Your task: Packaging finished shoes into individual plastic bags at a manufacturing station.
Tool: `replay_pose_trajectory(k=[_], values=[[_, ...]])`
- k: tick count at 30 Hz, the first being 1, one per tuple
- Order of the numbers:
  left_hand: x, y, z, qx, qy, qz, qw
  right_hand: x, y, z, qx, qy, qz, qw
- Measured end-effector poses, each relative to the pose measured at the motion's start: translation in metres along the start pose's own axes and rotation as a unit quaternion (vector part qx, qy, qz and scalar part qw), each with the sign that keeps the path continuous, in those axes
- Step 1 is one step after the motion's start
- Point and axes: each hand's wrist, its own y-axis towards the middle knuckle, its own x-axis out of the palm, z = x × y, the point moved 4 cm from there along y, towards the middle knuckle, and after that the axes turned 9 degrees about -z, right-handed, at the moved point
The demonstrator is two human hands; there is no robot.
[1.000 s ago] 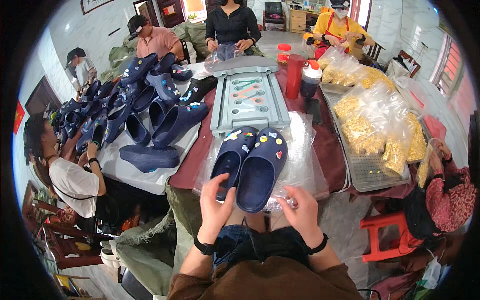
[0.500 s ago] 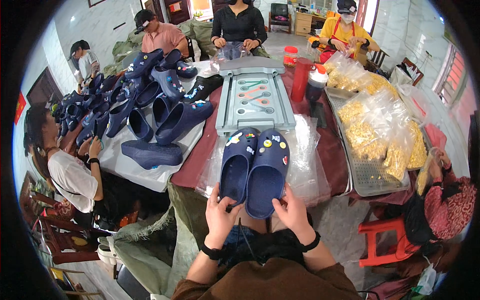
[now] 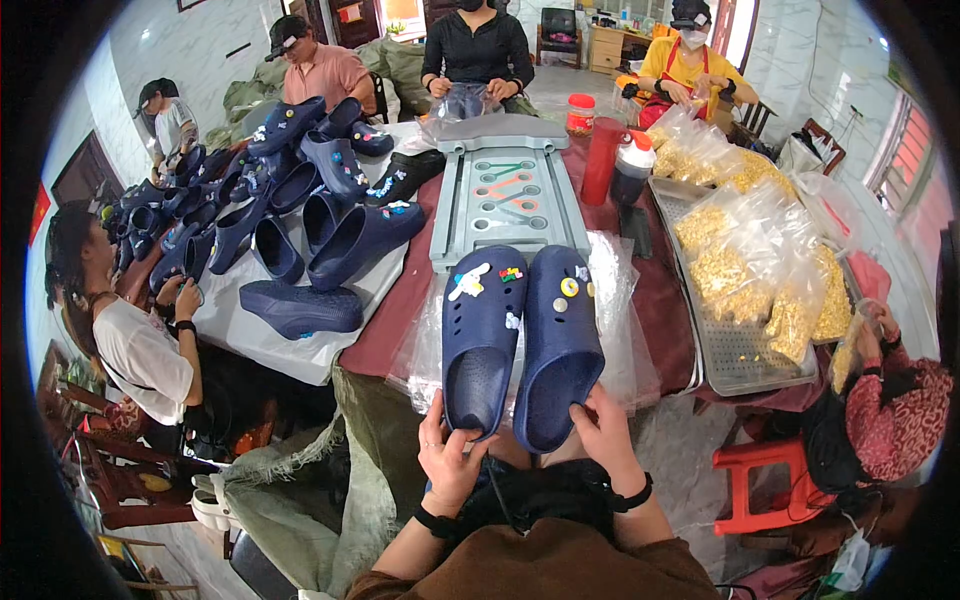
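Observation:
Two navy clogs are held side by side in front of me, toes pointing away. My left hand (image 3: 450,462) pinches the heel of the left clog (image 3: 483,325), thumb inside the rim. At the heel of the right clog (image 3: 562,335), my right hand (image 3: 607,440) grips in the same way. Small charms decorate both toe parts, among them a white figure, a colourful piece and round yellow ones. Beneath the clogs lie clear plastic bags (image 3: 620,345) on the dark red cloth. Just beyond the toes is a grey plastic board (image 3: 512,218) with coloured shapes.
Many navy clogs (image 3: 300,310) are heaped at the left on white sheeting. At the right, a metal tray (image 3: 745,375) holds bags of yellow pieces. A red cylinder (image 3: 603,160) and a dark bottle (image 3: 632,170) stand by the board. Several people work around the table; a red stool (image 3: 765,480) is at right.
The clogs have tilted so their charm-covered tops show more, and their toes have spread slightly apart. My right hand has shifted a little right and nearer to me.

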Motion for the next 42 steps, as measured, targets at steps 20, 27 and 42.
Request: replay_pose_trajectory(k=[20,27,42], values=[[0.027,-0.003,0.005,-0.091,-0.466,-0.108,0.873,0.009,0.001,0.028,0.035,0.321,-0.078,0.943],[0.049,0.003,0.008,-0.072,-0.542,-0.188,0.816,0.015,0.013,0.044,0.076,0.161,-0.126,0.976],[0.032,0.018,0.027,-0.140,-0.369,-0.199,0.897,-0.011,0.006,-0.013,0.036,-0.018,0.035,0.999]])
